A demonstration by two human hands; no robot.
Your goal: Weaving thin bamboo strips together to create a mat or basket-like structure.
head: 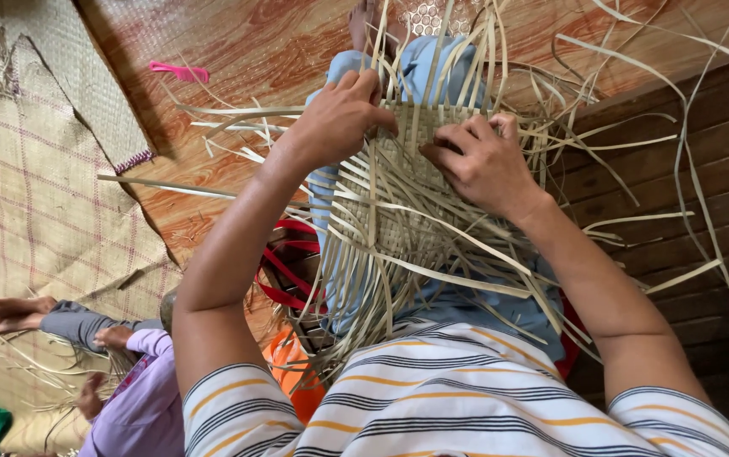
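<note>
1. Hands work a half-woven mat [398,211] of pale strips, lying over the person's lap.
2. Left hand [339,114]: fingers pinched on strips at the mat's far edge.
3. Right hand [483,165]: fingers curled, pressing strips there.
4. Floor [237,51]: pink clip [180,71]; another person [127,398] seated at lower left.

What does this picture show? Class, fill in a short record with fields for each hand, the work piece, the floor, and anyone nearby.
Left hand: left hand grips the far edge of the woven panel
Right hand: right hand presses fingers onto the panel
Work piece: flat weave on the lap, loose pale strips fanning out
Floor: wood-patterned floor, woven mat, pink object
Nearby: another person in purple, seated at lower left
</note>
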